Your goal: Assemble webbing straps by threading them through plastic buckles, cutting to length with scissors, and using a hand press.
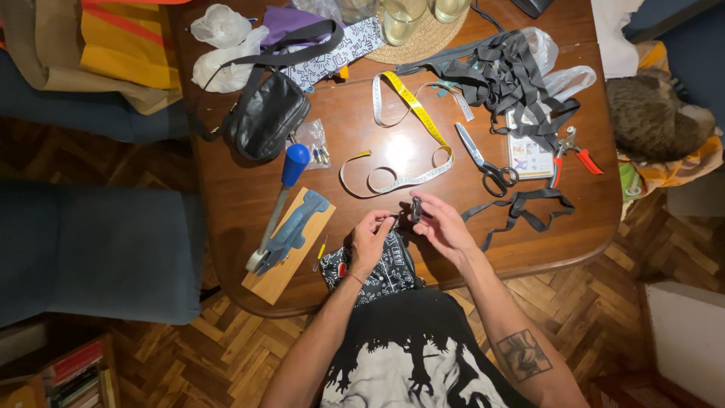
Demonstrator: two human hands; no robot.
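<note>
Both hands pinched narrow: right hand holds a small black buckle at fingertip, left hand grips the patterned black-and-white fabric piece just below it. Risk: buckle likely slips off the fingertips; scissors lie open just beyond the right hand, easy to snag.
</note>
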